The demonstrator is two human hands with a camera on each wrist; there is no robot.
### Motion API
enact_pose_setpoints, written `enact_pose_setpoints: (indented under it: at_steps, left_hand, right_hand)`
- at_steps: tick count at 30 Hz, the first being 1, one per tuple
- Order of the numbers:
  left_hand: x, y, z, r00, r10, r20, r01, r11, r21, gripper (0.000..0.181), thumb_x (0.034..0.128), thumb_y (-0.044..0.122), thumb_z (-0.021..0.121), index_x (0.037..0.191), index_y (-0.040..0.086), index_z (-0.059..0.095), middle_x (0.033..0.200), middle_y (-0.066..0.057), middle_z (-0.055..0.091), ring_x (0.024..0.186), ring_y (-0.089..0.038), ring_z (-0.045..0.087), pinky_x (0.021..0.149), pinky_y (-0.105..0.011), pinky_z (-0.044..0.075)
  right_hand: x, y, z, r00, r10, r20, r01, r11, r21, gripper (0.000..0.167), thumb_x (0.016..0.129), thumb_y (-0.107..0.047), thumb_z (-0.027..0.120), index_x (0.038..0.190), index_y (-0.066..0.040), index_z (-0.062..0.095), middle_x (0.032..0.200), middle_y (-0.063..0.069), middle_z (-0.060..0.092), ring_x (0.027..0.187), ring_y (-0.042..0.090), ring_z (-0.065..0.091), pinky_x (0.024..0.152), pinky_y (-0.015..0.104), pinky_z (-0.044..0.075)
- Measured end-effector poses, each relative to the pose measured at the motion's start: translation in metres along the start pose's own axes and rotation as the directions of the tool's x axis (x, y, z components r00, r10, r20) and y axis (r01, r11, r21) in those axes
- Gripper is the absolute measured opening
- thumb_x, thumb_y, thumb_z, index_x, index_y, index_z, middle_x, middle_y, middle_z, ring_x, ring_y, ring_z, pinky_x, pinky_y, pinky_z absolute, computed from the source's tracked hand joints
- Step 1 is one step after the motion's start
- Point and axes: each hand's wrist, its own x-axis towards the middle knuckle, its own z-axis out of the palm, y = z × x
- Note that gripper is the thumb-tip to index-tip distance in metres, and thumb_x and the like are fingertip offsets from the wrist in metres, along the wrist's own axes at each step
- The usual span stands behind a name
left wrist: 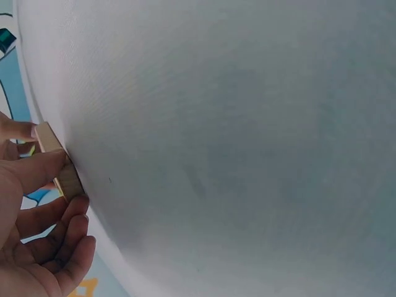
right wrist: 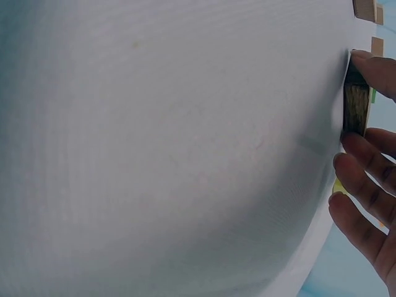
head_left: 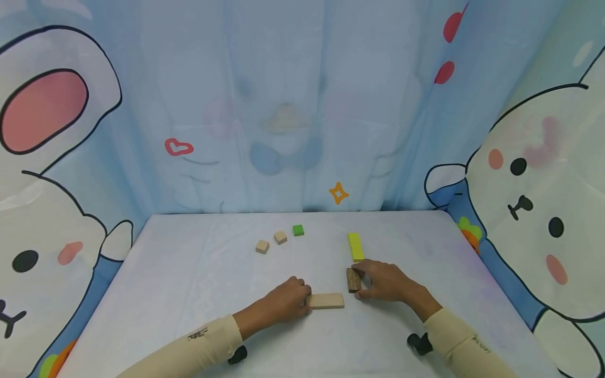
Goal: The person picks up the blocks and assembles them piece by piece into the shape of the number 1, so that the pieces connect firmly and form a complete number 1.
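Observation:
My left hand (head_left: 286,301) pinches the left end of a pale, flat wooden block (head_left: 327,301) that lies lengthwise on the table. In the left wrist view, thumb and fingers grip that block (left wrist: 72,182) from two sides. My right hand (head_left: 388,282) holds a short dark brown wooden block (head_left: 353,281) between thumb and fingertips, just right of and beyond the pale one. The right wrist view shows the brown block (right wrist: 356,108) with the thumb at one end and a fingertip at the other. Straight behind it lies a yellow block (head_left: 356,247).
Two small pale wooden cubes (head_left: 262,247) and a green cube (head_left: 298,230) sit farther back, left of the yellow block. The white-covered table (head_left: 198,273) ends at a blue curtain (head_left: 283,105) with cartoon prints.

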Motion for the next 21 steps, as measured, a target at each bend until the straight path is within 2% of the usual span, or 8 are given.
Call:
enact_pose_setpoints:
  at_steps: [9,16,21]
  left_hand:
    - [-0.0035,0.0017,-0.0014,1.0,0.008,-0.026,-0.008,1.0,-0.008,0.027,0.0888,0.028,0.078,0.108,0.009,0.074,0.092,0.002,0.068,0.077,-0.004,0.047,0.066,-0.016,0.043]
    - [-0.0047,0.0016,-0.0015,0.999,0.01,-0.044,-0.01,1.0,-0.004,0.026,0.0889,0.027,0.078,0.107,0.009,0.075,0.093,0.002,0.068,0.078,-0.003,0.047,0.067,-0.016,0.044]
    - [-0.0059,-0.002,-0.002,0.998,0.024,-0.058,-0.024,1.0,0.005,0.026,0.0888,0.027,0.078,0.108,0.009,0.075,0.094,0.002,0.069,0.079,-0.004,0.049,0.068,-0.016,0.045]
  right_hand:
    - [0.0009,0.0004,0.0005,1.0,-0.016,-0.004,0.016,1.0,0.012,0.068,0.078,-0.034,0.086,0.134,-0.005,0.061,0.108,-0.004,0.066,0.096,0.012,0.059,0.086,0.042,0.053]
    - [0.0019,-0.0004,0.0009,1.0,0.006,0.0,-0.006,1.0,0.028,0.068,0.077,-0.035,0.087,0.132,-0.005,0.061,0.108,-0.003,0.066,0.097,0.012,0.058,0.088,0.043,0.053]
    - [0.0033,0.0003,0.0018,1.0,0.01,-0.005,-0.01,0.999,0.032,0.067,0.075,-0.034,0.088,0.13,-0.005,0.062,0.104,-0.005,0.066,0.093,0.011,0.056,0.085,0.041,0.053]
